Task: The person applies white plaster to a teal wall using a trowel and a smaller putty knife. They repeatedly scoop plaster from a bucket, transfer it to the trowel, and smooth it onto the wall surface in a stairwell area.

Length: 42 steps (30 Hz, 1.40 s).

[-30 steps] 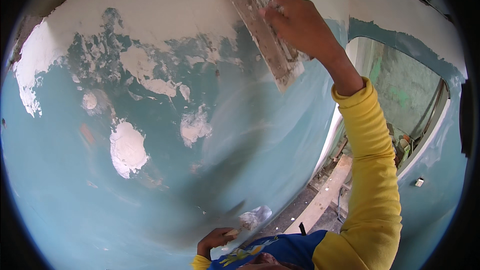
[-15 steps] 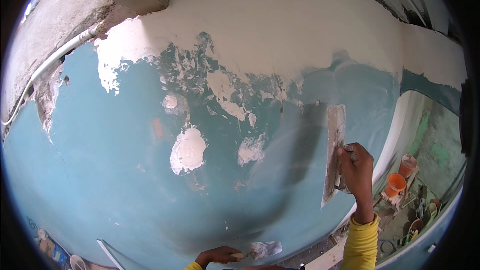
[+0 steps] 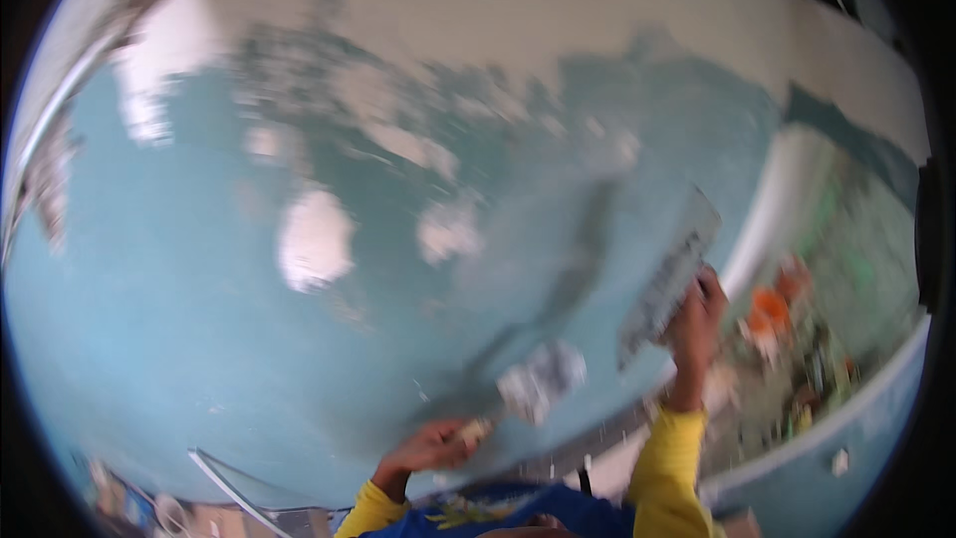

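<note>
My right hand is closed round the handle of a plastering trowel, a long flat blade smeared with white filler and tilted up to the right. Lower down, my left hand grips the pale handle of a putty knife, whose broad blade carries white filler. A gap separates the two tools. Behind both stands a blue-green wall with white filler patches, among them a large round one and a smaller one. Motion blurs the whole view.
A whitish coat covers the wall's upper part. On the right, past a pale curved edge, orange buckets stand among cluttered tools. A white strip leans at lower left, near boxes. A pale pipe runs along the left side.
My left hand has risen with the putty knife, bringing it nearer the trowel. The trowel has tilted from near upright to slanting. The view has shifted, so the wall sits higher.
</note>
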### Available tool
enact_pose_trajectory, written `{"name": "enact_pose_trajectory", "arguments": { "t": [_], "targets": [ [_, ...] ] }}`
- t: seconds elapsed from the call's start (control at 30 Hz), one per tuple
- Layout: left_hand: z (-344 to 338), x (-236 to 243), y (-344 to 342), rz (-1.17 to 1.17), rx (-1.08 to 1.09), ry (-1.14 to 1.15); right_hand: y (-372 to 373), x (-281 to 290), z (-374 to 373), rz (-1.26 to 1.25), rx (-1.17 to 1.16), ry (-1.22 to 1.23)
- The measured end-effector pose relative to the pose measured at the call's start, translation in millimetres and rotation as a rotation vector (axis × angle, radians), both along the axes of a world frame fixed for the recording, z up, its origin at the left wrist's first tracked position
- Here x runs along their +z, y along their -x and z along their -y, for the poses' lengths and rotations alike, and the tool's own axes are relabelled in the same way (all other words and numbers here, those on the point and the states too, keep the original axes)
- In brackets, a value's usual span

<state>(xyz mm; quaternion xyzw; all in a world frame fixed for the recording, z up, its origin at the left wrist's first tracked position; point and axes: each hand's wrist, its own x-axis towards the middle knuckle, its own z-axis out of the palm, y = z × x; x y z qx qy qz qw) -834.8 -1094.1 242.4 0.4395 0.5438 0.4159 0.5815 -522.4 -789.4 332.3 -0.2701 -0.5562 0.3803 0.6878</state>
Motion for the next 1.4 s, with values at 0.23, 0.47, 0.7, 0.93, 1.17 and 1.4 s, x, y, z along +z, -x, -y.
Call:
{"name": "enact_pose_trajectory", "arguments": {
  "t": [0.23,0.47,0.7,0.93,1.17,1.4],
  "targets": [
    [-61,25,-73,0.343,0.019,-0.128,8,-118,-3,-0.779,0.480,0.236],
    [-114,40,-105,0.347,0.053,0.084,6,-109,-4,-0.680,0.298,0.142],
    [-147,46,-120,0.528,-0.065,0.168,-5,-137,-3,-0.010,0.039,0.039],
    [-155,56,-113,0.618,-0.143,0.028,-28,-148,-11,-0.002,0.028,0.479],
    [-159,20,-115,0.500,-0.120,0.247,-29,-119,-49,-0.410,-0.068,0.151],
    [-156,38,-112,0.731,-0.240,0.158,-29,-129,-25,0.163,-0.066,0.104]
  ]
}}
